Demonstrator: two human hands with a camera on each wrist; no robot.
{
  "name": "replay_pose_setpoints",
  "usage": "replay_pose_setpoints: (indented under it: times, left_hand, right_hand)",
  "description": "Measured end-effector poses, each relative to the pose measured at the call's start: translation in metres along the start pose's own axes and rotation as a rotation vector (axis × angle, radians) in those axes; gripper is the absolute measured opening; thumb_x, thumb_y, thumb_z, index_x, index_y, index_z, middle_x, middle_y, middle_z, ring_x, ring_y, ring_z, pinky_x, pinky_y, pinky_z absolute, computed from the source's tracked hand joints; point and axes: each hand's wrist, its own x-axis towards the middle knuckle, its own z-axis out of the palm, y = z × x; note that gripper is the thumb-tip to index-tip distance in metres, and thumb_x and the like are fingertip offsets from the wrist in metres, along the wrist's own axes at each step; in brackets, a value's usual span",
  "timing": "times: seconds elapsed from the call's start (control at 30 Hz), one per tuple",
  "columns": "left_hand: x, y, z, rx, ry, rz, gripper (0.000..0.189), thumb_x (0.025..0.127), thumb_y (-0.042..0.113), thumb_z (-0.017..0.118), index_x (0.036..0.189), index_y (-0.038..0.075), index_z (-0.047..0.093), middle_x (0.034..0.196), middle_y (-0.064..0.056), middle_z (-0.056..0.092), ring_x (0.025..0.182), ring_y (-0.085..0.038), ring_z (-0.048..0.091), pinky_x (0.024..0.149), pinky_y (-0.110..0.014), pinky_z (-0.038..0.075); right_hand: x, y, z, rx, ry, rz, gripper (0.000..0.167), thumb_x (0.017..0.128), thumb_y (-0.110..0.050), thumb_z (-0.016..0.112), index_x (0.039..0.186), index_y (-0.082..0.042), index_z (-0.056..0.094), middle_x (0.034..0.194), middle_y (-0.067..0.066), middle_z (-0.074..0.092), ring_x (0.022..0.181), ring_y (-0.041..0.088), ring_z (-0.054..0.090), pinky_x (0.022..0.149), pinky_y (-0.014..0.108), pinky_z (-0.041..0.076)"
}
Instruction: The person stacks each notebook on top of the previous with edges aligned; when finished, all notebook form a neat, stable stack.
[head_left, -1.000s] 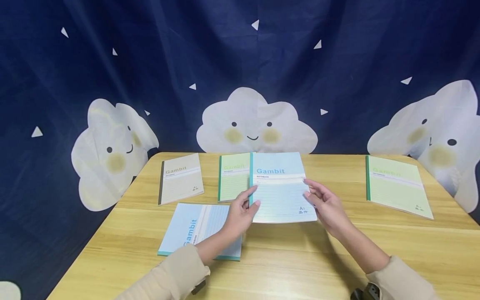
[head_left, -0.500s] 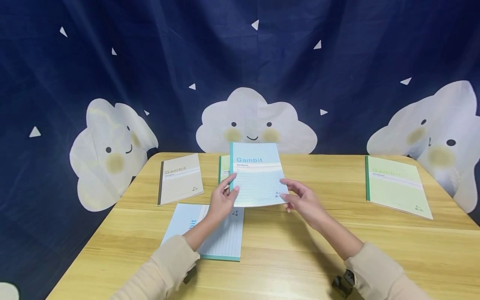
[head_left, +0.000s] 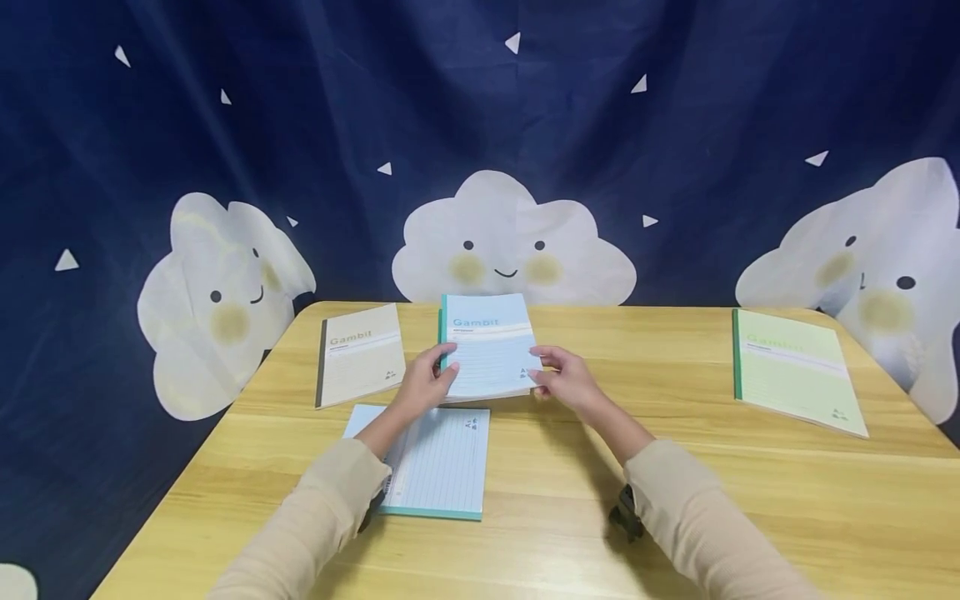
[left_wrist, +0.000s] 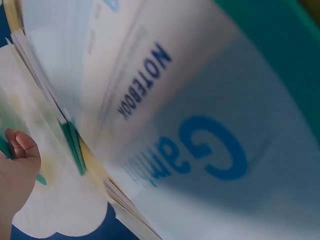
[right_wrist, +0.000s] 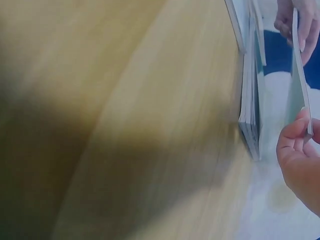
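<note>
Both hands hold a light-blue "Gambit" notebook [head_left: 491, 354] flat at the back middle of the table. My left hand [head_left: 426, 379] pinches its teal-spined edge, thumb on the cover. At the opposite edge, my right hand [head_left: 567, 382] pinches the lower corner between thumb and fingers. Below the held notebook lies a green notebook [head_left: 441, 321], mostly hidden, with only its dark spine and lower edge showing. The right wrist view shows the held notebook [right_wrist: 302, 80] edge-on, apart from the stacked notebooks [right_wrist: 250, 107] under it.
Another blue notebook [head_left: 442, 467] lies sideways in front, partly under the left forearm. A grey-beige notebook [head_left: 363, 358] is at the back left, and a green notebook [head_left: 795, 371] at the right. Behind the wooden table [head_left: 675, 500] hangs a dark blue curtain [head_left: 315, 100] with clouds.
Both hands have carried the blue notebook left and, at the end, lowered it over the green notebook at the back middle. The other notebooks have stayed in place.
</note>
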Motion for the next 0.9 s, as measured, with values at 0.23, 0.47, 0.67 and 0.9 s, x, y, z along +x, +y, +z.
replay_pose_setpoints:
  times: [0.23, 0.47, 0.67, 0.9]
  left_hand:
    - [0.009, -0.013, -0.002, 0.079, -0.060, 0.002, 0.039, 0.093, 0.012, 0.051, 0.129, -0.002, 0.050, 0.085, -0.011, 0.052, 0.070, -0.016, 0.044, 0.063, -0.023, 0.037]
    - [0.018, -0.024, -0.003, 0.182, -0.159, -0.068, 0.048, 0.096, 0.020, 0.048, 0.139, 0.000, 0.038, 0.122, -0.021, 0.054, 0.108, -0.029, 0.054, 0.092, -0.039, 0.045]
    - [0.026, -0.024, 0.000, 0.331, -0.220, -0.117, 0.052, 0.098, 0.026, 0.042, 0.143, 0.002, 0.030, 0.144, -0.021, 0.037, 0.136, -0.034, 0.032, 0.112, -0.045, 0.027]
    - [0.031, -0.016, 0.002, 0.524, -0.302, -0.185, 0.055, 0.099, 0.031, 0.037, 0.147, 0.007, 0.024, 0.142, -0.020, 0.038, 0.134, -0.033, 0.036, 0.111, -0.045, 0.029]
  right_hand:
    - [0.018, 0.003, 0.006, -0.094, 0.016, 0.054, 0.042, 0.090, 0.000, 0.054, 0.130, 0.004, 0.047, 0.120, 0.024, 0.048, 0.061, 0.008, 0.053, 0.063, 0.024, 0.053]
    - [0.025, 0.013, 0.017, -0.145, 0.051, 0.055, 0.043, 0.090, 0.001, 0.055, 0.131, 0.006, 0.047, 0.110, 0.021, 0.050, 0.063, 0.010, 0.053, 0.063, 0.023, 0.053]
    - [0.028, 0.017, 0.024, -0.221, 0.101, 0.066, 0.043, 0.091, -0.002, 0.055, 0.133, 0.005, 0.046, 0.101, 0.017, 0.053, 0.064, 0.012, 0.054, 0.062, 0.021, 0.051]
    - [0.031, 0.017, 0.026, -0.366, 0.065, 0.052, 0.043, 0.091, -0.006, 0.056, 0.131, 0.005, 0.048, 0.117, 0.024, 0.055, 0.070, 0.013, 0.056, 0.060, 0.020, 0.049]
